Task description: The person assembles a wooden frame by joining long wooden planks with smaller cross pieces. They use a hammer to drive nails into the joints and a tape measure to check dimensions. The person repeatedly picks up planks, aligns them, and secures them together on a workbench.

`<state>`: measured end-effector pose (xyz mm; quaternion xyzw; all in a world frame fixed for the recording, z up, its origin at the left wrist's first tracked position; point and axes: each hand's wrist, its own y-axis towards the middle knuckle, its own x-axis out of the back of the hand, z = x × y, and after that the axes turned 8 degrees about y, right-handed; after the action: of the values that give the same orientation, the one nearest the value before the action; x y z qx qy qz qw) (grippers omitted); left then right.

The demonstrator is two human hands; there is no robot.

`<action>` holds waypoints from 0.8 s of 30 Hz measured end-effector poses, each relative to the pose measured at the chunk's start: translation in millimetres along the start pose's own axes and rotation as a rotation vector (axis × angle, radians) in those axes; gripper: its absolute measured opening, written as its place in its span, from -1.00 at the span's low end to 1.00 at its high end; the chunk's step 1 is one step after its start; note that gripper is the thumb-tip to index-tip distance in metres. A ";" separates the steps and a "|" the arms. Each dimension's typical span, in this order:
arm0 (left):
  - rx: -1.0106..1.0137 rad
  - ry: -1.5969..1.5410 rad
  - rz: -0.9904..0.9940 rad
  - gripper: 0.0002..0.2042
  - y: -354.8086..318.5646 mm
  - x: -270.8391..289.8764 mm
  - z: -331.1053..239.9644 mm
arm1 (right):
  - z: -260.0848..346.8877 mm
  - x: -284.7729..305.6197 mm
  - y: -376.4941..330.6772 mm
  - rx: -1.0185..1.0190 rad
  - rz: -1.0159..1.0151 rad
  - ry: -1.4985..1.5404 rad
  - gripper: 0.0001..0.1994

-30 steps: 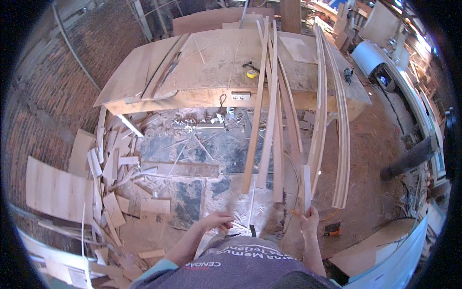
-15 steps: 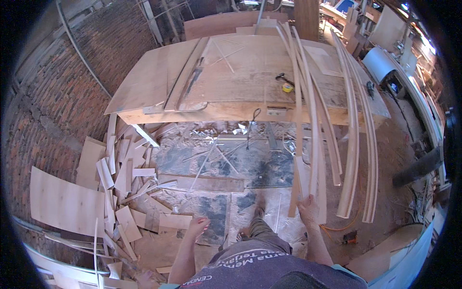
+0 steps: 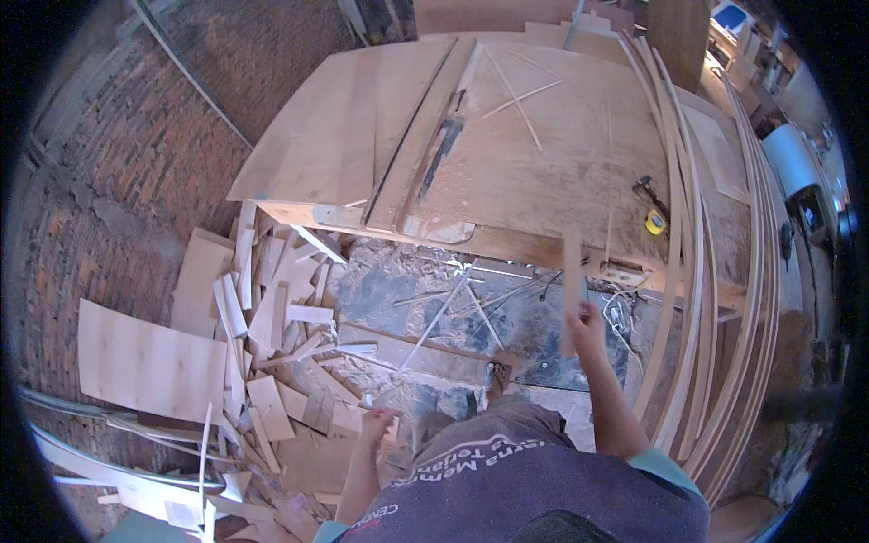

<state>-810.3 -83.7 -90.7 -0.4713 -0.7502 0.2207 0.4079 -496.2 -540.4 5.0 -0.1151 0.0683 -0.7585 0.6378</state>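
At 8 o'clock, wood offcuts (image 3: pixel 267 400) are lying heaped. At 7, the left hand (image 3: pixel 378 422) is showing a loosely curled grip with nothing visible in it; I cannot tell whether its fingers are meeting. At 5, the dark shirt (image 3: pixel 570 484) is carrying pale lettering, upside down and partly lost in folds. At 3, a pale wooden strip (image 3: pixel 572 267) is pointing toward 12, the right hand's (image 3: pixel 588 328) grip clamping its lower part. It is probably handling as light, stiff and dry, perhaps splintering at edges; holding mid-length, across its width, is likely balancing it best.
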 end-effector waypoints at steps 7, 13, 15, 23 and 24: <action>-0.036 -0.189 -0.256 -0.73 77.1 26.7 -80.6 | 78.7 -263.4 145.6 0.179 0.211 -0.480 -0.53; -0.286 -0.055 -0.372 -0.69 180.8 49.9 -185.6 | 46.0 -409.1 206.9 0.272 0.159 -0.666 -0.58; -0.358 0.054 -0.382 -0.70 206.6 63.1 -243.4 | 58.0 -411.1 232.3 0.114 0.175 -0.804 -0.57; -0.523 0.181 -0.542 -0.70 266.0 99.5 -384.8 | 129.5 -329.9 393.7 0.091 -0.088 -0.692 -0.60; -0.536 0.175 -0.588 -0.69 272.1 96.3 -392.6 | 134.3 -334.3 404.7 0.199 -0.021 -0.704 -0.61</action>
<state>-366.4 105.6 -22.7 -0.3431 -0.8465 -0.1496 0.3787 -22.4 -277.6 3.9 -0.3072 -0.2309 -0.6817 0.6226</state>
